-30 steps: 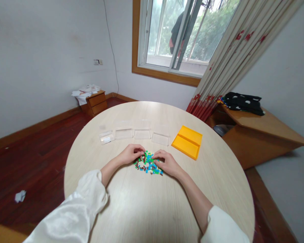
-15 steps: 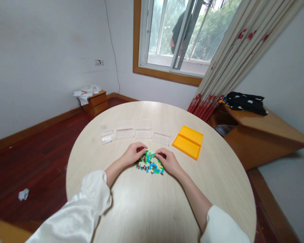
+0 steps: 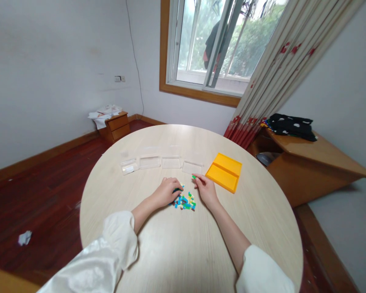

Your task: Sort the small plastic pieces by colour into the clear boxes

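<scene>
A loose pile of small toy bricks (image 3: pixel 185 202) in blue, green, yellow and brown lies on the round table. Over its left part bends my left hand (image 3: pixel 167 191), fingers curled close to the thumb among the bricks. What it grips, if anything, is hidden. Raised off the pile to the right, my right hand (image 3: pixel 206 190) pinches a small green brick (image 3: pixel 194 177) between thumb and fingertips. That brick is just in front of a clear plastic box (image 3: pixel 192 167).
More clear boxes, a left one (image 3: pixel 129 166), a second (image 3: pixel 149 162) and a third (image 3: pixel 171 162), stand in a row beyond the pile. A yellow two-part tray (image 3: pixel 224 173) lies to the right on the pale table (image 3: pixel 158 252). Outside the window, a dark-clothed person (image 3: pixel 212 42) is partly visible.
My right hand has moved away from the pile, up and right, with a green brick. My left hand has shifted right and covers more of the bricks. The view has tilted slightly.
</scene>
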The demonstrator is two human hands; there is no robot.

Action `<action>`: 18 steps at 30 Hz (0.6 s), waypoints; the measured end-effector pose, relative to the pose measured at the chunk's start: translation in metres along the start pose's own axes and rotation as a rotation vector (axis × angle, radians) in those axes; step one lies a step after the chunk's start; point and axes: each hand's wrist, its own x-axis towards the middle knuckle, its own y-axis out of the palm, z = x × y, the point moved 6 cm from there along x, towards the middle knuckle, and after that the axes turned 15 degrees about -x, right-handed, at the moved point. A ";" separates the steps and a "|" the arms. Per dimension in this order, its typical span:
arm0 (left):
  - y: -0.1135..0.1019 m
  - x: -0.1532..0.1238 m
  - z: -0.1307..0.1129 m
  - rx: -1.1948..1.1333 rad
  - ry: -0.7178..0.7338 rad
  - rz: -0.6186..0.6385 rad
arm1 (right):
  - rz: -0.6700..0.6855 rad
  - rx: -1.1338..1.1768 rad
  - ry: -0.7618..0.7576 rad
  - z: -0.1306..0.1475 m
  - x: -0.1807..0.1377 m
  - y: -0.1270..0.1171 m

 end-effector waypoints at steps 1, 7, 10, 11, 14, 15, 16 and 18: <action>-0.001 -0.001 0.000 -0.007 0.002 -0.002 | -0.004 -0.007 0.001 0.000 0.000 -0.001; -0.007 -0.005 0.008 -0.166 0.007 -0.077 | -0.009 -0.032 0.005 0.001 -0.001 0.000; -0.016 -0.006 0.016 -0.321 0.013 -0.209 | -0.016 -0.047 0.002 0.002 -0.003 0.001; -0.020 -0.007 0.019 -0.358 0.011 -0.259 | -0.018 -0.054 -0.002 0.003 -0.003 0.001; -0.028 -0.007 0.028 -0.432 -0.023 -0.356 | -0.024 -0.082 -0.025 0.004 -0.003 0.002; -0.029 -0.006 0.031 -0.450 -0.043 -0.374 | -0.027 -0.093 -0.036 0.005 -0.003 0.002; -0.031 -0.007 0.034 -0.464 -0.063 -0.391 | -0.030 -0.104 -0.048 0.006 -0.003 0.002; -0.034 -0.007 0.041 -0.488 -0.098 -0.427 | -0.035 -0.124 -0.075 0.008 -0.004 0.004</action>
